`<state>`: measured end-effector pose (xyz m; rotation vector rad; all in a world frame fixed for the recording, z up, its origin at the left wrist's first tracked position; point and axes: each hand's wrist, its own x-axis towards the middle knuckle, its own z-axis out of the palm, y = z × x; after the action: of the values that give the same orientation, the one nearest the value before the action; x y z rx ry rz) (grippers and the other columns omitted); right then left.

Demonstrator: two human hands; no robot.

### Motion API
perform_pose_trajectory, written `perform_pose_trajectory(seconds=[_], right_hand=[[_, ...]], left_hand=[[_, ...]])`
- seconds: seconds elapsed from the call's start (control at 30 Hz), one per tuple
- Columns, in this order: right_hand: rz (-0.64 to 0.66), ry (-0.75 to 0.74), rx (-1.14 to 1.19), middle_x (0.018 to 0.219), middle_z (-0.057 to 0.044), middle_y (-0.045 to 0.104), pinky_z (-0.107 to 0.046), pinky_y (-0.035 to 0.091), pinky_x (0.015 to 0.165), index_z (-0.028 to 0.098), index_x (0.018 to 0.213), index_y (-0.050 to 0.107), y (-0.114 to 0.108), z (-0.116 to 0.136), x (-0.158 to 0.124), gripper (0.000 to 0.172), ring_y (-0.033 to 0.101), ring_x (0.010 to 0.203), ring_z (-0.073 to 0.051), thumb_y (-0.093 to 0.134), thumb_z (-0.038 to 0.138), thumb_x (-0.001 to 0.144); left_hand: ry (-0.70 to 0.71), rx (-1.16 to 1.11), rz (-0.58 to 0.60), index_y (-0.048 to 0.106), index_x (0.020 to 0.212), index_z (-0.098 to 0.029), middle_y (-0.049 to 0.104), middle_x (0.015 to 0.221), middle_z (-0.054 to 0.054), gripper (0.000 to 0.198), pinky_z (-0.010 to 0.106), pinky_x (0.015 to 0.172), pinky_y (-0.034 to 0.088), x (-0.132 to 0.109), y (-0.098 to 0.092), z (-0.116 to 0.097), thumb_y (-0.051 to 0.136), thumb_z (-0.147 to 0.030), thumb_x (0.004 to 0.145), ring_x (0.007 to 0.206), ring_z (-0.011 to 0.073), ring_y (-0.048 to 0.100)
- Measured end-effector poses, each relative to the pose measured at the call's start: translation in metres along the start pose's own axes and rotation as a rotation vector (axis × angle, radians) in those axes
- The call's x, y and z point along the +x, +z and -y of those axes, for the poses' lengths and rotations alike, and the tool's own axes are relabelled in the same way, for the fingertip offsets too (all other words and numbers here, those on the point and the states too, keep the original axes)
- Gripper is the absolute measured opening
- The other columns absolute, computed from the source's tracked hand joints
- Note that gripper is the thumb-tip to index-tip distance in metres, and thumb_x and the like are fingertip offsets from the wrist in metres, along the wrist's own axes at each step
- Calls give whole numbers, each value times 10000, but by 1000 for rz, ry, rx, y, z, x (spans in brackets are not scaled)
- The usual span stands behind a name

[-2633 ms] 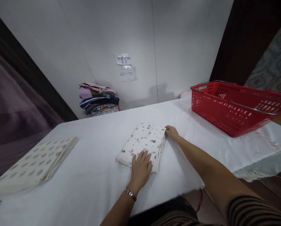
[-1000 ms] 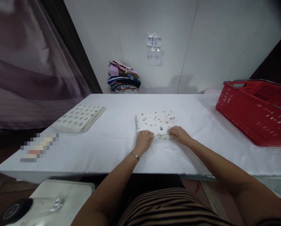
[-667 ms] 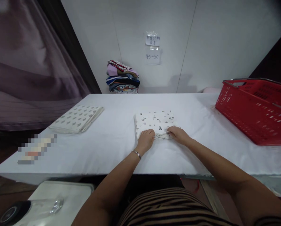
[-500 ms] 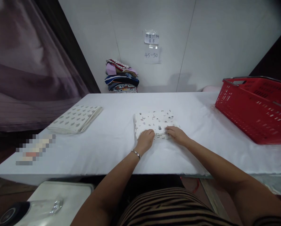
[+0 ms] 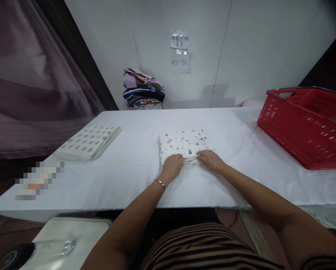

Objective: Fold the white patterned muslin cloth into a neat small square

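Observation:
A folded white cloth (image 5: 185, 143) with small dark and grey printed figures lies in the middle of the table. Its layered near edge faces me. My left hand (image 5: 172, 165), a bracelet on its wrist, grips the near left part of that edge with the fingers curled over the top. At the near right corner, my right hand (image 5: 211, 160) pinches the edge; its thumb is hidden. To the left rests another folded white cloth (image 5: 87, 142), with a grey-green leaf-like pattern, touched by neither hand.
The table (image 5: 128, 187) has a white cover. A red plastic basket (image 5: 305, 131) stands at the right, and a pile of folded fabrics (image 5: 144, 90) is beyond the far edge. Below the front left edge, a clear bottle (image 5: 48, 249) lies on a white surface.
The camera view has shifted slightly. Both hands stay at the near edge of the printed cloth, with little visible movement.

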<state>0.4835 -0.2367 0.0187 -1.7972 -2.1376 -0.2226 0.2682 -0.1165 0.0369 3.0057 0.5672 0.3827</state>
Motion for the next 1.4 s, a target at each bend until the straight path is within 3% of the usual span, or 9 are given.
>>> perform_pose_trajectory(seconds=[0.33,0.53,0.83,1.27,1.4], right_hand=[[-68,-58,134,1105,-121,638,-405,484,854,172,946,630,-7,0,-2,283,580,1017,-216,348,180,920],[-44,-14,134,1088,-113,653,-405,492,851,177,984,622,-6,1,-1,267,597,1008,-213,363,174,918],[15,101,69,1058,-96,673,-380,473,853,195,1125,606,7,-3,-5,297,612,973,-218,398,200,912],[-42,-3,75,1174,-108,620,-409,444,915,188,1172,599,8,-4,-12,345,553,1078,-229,368,212,916],[-59,-8,120,1209,-114,590,-455,440,924,201,1183,586,7,-3,-14,346,525,1104,-240,356,236,927]], left_hand=[[8,24,0,570,1014,-204,602,1071,35,149,334,823,406,1,0,1,514,-214,877,999,189,526],[39,99,13,588,970,-181,609,1018,52,138,350,800,410,3,1,1,484,-193,881,962,205,534],[67,93,-82,576,960,-158,608,1053,71,165,354,870,407,0,4,-5,450,-122,860,1003,206,533],[63,96,-48,570,958,-163,631,973,70,186,356,848,412,-5,10,-5,393,-153,901,943,201,566],[31,87,-23,544,1081,-172,645,965,67,234,359,829,408,-5,7,-7,409,-138,893,918,199,577]])
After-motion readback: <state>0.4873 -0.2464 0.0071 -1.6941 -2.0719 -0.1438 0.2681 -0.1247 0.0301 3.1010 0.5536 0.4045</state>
